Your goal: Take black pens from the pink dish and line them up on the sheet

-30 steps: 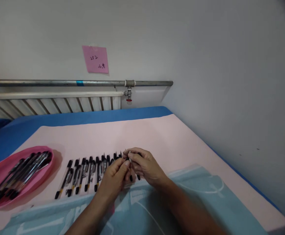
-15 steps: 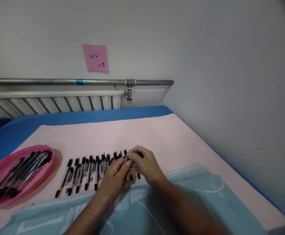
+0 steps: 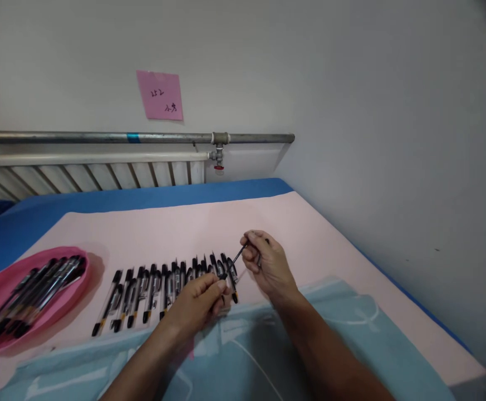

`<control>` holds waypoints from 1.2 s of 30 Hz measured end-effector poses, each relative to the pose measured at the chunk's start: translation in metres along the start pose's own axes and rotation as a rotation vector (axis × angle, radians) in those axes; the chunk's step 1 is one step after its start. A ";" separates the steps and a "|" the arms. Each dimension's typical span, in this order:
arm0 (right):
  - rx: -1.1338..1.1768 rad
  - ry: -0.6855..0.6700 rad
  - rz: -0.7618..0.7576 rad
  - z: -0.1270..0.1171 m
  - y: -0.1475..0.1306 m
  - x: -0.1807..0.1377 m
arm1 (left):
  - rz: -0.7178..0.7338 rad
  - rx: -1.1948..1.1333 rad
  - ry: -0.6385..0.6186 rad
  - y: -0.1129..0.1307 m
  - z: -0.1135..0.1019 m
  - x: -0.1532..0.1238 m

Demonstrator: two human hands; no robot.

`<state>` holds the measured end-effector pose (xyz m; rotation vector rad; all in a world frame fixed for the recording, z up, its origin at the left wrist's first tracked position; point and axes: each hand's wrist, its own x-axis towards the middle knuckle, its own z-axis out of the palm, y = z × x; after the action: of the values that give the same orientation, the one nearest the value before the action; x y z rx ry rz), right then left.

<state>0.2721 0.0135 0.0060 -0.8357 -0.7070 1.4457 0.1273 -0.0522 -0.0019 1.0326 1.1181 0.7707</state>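
My right hand (image 3: pixel 268 262) is raised over the right end of a row of pens, pinching a thin dark pen refill (image 3: pixel 238 255) that slants down to the left. A second black piece shows between its curled fingers; its kind is unclear. Lower and to the left, my left hand (image 3: pixel 203 298) is closed, with a small black pen part (image 3: pixel 223 276) at its fingertips; the rest of that part is hidden. The refill's lower end points at this part, and I cannot tell if they touch. Beside and behind my left hand lie black-capped clear pens (image 3: pixel 150 292) with loose caps among them.
A pink basket (image 3: pixel 84 278) with several pens stands at the left. Pink sheeting (image 3: pixel 176 231) covers the blue surface (image 3: pixel 163 196). Light-blue cloth (image 3: pixel 343 312) lies along the front. A radiator (image 3: pixel 117 177), a pipe (image 3: pixel 259 138) and a wall (image 3: pixel 393 167) bound the area.
My right hand has moved up and right, away from my left hand, and the thin refill now shows between them. My left hand has barely moved.
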 end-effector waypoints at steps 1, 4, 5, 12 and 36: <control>0.010 0.037 -0.032 -0.003 -0.002 0.003 | 0.013 0.026 -0.007 -0.001 -0.002 0.000; 0.030 0.149 -0.144 -0.015 -0.012 0.014 | 0.026 0.009 0.005 -0.003 -0.009 0.002; 0.032 0.173 -0.164 -0.019 -0.015 0.017 | 0.015 -0.017 0.026 -0.003 -0.012 0.003; -0.169 -0.082 0.190 -0.003 0.007 -0.001 | 0.035 -0.205 0.195 -0.002 -0.015 0.010; -0.265 -0.127 0.211 0.015 0.021 -0.017 | 0.065 -0.191 0.072 -0.001 -0.010 0.005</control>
<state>0.2478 -0.0036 -0.0023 -1.0545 -0.9434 1.6261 0.1189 -0.0452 -0.0054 0.8892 1.0540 0.9539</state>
